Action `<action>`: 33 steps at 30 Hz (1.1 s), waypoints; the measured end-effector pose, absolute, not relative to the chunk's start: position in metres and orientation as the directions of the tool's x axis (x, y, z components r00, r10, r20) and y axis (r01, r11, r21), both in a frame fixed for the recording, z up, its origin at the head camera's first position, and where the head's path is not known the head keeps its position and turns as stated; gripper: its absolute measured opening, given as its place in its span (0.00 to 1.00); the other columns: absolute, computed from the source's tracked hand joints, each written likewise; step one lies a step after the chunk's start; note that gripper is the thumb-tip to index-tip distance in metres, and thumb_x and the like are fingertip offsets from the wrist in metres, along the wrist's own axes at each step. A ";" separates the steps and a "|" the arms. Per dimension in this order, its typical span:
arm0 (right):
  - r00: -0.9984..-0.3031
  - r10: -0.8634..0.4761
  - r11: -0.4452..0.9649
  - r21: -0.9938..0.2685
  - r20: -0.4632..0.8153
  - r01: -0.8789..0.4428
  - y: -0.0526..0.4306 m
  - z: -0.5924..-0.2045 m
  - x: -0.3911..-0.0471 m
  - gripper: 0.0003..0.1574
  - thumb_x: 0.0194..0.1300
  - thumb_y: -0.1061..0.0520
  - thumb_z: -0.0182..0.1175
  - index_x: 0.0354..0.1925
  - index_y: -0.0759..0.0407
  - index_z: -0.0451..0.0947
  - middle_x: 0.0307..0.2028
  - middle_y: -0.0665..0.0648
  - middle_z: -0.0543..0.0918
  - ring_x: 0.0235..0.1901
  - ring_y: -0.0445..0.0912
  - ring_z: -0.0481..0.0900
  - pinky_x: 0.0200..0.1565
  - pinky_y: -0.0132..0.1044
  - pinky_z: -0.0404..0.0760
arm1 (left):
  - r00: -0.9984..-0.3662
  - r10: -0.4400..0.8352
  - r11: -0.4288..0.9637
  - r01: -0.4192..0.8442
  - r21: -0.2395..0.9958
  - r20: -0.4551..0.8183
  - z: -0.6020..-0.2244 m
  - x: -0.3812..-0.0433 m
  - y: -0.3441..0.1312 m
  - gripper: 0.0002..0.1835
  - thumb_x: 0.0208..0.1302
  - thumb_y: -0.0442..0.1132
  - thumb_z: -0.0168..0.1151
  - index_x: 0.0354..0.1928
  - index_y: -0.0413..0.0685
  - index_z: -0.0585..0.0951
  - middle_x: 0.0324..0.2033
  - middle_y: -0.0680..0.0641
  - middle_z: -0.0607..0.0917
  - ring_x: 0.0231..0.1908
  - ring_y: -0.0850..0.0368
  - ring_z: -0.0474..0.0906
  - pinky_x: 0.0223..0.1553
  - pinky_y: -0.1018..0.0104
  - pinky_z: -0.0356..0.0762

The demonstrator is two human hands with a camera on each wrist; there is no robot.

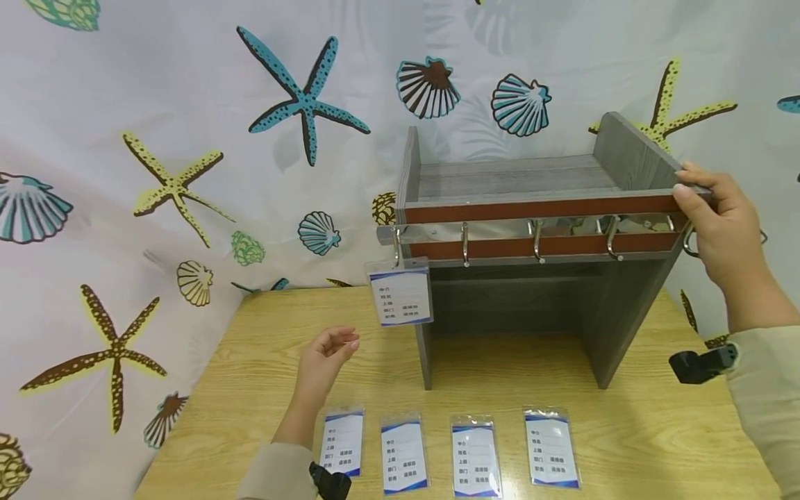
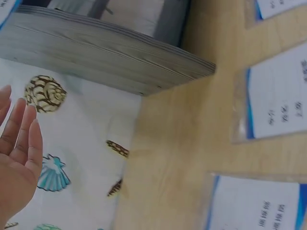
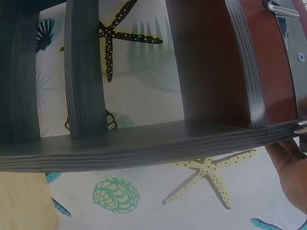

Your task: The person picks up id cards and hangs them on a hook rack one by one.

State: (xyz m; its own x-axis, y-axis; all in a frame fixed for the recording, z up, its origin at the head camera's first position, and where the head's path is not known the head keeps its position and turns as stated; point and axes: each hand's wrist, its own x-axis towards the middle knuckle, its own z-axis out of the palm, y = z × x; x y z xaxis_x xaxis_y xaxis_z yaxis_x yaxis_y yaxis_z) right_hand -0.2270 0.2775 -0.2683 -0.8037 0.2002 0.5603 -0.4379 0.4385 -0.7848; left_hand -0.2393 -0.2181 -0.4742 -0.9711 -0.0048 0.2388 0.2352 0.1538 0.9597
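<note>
A grey wooden shelf (image 1: pixel 521 171) stands on the table, with a metal hook rail (image 1: pixel 500 229) along its reddish-brown front. My right hand (image 1: pixel 725 226) grips the shelf's upper right corner, thumb in front and fingers over the side panel. From the leftmost hook hangs a clear-sleeved badge (image 1: pixel 401 295) with blue trim. Just left of and below that badge, my left hand (image 1: pixel 326 361) is in the air, fingers loosely bent and holding nothing; its fingers (image 2: pixel 21 132) also show in the left wrist view. The other hooks visible in the head view carry no badge.
Several more badges lie in a row on the wooden table in front of the shelf, the leftmost badge (image 1: pixel 342 443) near my left forearm and the rightmost badge (image 1: pixel 551 448) farther right. Behind the table (image 1: pixel 275 326) hangs a curtain (image 1: pixel 206 83) printed with starfish and shells.
</note>
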 end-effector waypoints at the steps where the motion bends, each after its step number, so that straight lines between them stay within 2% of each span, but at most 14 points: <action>1: -0.803 0.200 0.437 -0.784 0.562 -0.440 0.278 -0.268 -0.227 0.18 0.65 0.56 0.46 0.53 0.52 0.68 0.61 0.54 0.58 0.56 0.44 0.60 0.57 0.35 0.57 | -0.976 -0.011 0.182 0.213 0.960 0.219 -0.471 -0.234 -0.216 0.18 0.51 0.45 0.63 0.44 0.47 0.76 0.38 0.45 0.79 0.38 0.53 0.74 0.38 0.63 0.73; 2: -0.802 0.200 0.436 -0.784 0.563 -0.442 0.278 -0.268 -0.227 0.18 0.65 0.56 0.46 0.53 0.51 0.68 0.61 0.53 0.58 0.56 0.44 0.60 0.57 0.35 0.56 | -0.974 0.015 0.165 0.223 0.961 0.224 -0.478 -0.236 -0.220 0.18 0.51 0.46 0.62 0.44 0.48 0.76 0.38 0.47 0.79 0.37 0.55 0.74 0.38 0.65 0.73; 4: -0.801 0.199 0.435 -0.783 0.565 -0.444 0.278 -0.268 -0.227 0.18 0.64 0.56 0.46 0.53 0.52 0.68 0.61 0.54 0.58 0.57 0.45 0.59 0.57 0.35 0.56 | -0.989 -0.005 0.237 0.142 0.961 0.148 -0.469 -0.225 -0.215 0.18 0.51 0.47 0.62 0.43 0.47 0.77 0.37 0.47 0.79 0.38 0.54 0.74 0.39 0.62 0.73; 9: -0.802 0.201 0.445 -0.781 0.563 -0.438 0.279 -0.268 -0.227 0.18 0.64 0.55 0.46 0.53 0.51 0.68 0.61 0.53 0.58 0.56 0.45 0.60 0.56 0.35 0.57 | -0.999 -0.022 0.327 -0.047 0.944 -0.042 -0.466 -0.210 -0.210 0.17 0.54 0.40 0.60 0.46 0.43 0.74 0.41 0.42 0.76 0.40 0.51 0.73 0.43 0.57 0.71; 12: -0.804 0.199 0.445 -0.783 0.560 -0.435 0.280 -0.267 -0.226 0.18 0.64 0.55 0.46 0.53 0.51 0.68 0.61 0.53 0.58 0.56 0.45 0.61 0.56 0.34 0.58 | -0.995 -0.037 0.376 -0.101 0.921 -0.094 -0.477 -0.210 -0.213 0.17 0.55 0.37 0.59 0.47 0.41 0.73 0.43 0.41 0.76 0.41 0.50 0.72 0.44 0.57 0.70; 18: -0.808 0.198 0.445 -0.786 0.555 -0.430 0.279 -0.267 -0.227 0.18 0.64 0.55 0.46 0.53 0.51 0.68 0.61 0.53 0.58 0.54 0.44 0.63 0.55 0.34 0.59 | -0.993 -0.064 0.537 -0.119 0.835 -0.101 -0.498 -0.206 -0.224 0.17 0.55 0.35 0.58 0.47 0.37 0.73 0.43 0.40 0.76 0.42 0.46 0.72 0.42 0.55 0.70; 26: -0.801 0.191 0.463 -0.772 0.567 -0.436 0.280 -0.266 -0.229 0.19 0.64 0.55 0.46 0.53 0.52 0.68 0.61 0.53 0.59 0.49 0.42 0.66 0.51 0.30 0.63 | -0.987 -0.074 0.708 -0.151 0.690 -0.140 -0.517 -0.205 -0.240 0.19 0.52 0.32 0.59 0.48 0.34 0.72 0.46 0.34 0.72 0.46 0.39 0.67 0.45 0.49 0.66; 33: -0.801 0.189 0.474 -0.767 0.568 -0.432 0.281 -0.268 -0.228 0.19 0.64 0.55 0.46 0.54 0.52 0.67 0.60 0.53 0.59 0.50 0.42 0.65 0.49 0.28 0.63 | -0.977 -0.071 0.853 -0.163 0.496 -0.200 -0.527 -0.201 -0.242 0.32 0.43 0.38 0.68 0.52 0.35 0.69 0.48 0.33 0.68 0.48 0.34 0.60 0.44 0.42 0.62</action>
State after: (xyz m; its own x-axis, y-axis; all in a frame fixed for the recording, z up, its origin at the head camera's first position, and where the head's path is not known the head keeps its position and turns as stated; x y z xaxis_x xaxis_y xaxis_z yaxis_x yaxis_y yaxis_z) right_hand -0.2282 0.2814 -0.2685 -0.8007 0.1891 0.5684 -0.4324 0.4743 -0.7669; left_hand -0.2010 -0.2421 -0.5273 -0.9772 -0.0706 -0.2003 -0.1633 0.8528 0.4961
